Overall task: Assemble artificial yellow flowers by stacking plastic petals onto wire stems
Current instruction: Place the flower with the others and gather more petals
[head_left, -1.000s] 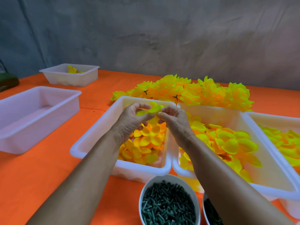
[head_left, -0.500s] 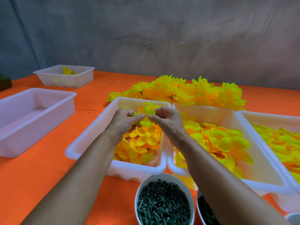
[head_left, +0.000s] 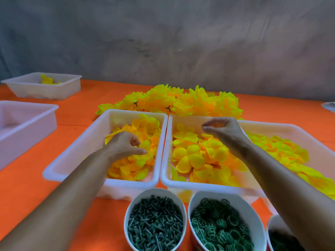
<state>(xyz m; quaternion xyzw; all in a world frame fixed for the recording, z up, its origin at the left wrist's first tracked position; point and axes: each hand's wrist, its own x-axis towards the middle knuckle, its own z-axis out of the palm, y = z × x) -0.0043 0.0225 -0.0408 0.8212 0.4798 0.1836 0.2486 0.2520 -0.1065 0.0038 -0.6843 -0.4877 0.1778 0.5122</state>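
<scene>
Over the left petal tray point(head_left: 76, 153), the left hand point(head_left: 123, 144) curls its fingers point(head_left: 135, 142) into the small yellow petals point(head_left: 145, 147) to pick one, while the right hand point(head_left: 222, 130) hovers above the next tray point(head_left: 167, 142), fingertips pinched together, seemingly holding nothing.

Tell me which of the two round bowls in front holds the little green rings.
The right-hand bowl, below the right forearm. Its contents are thin green rings; the bowl to its left holds dark green rod-shaped pieces instead.
</scene>
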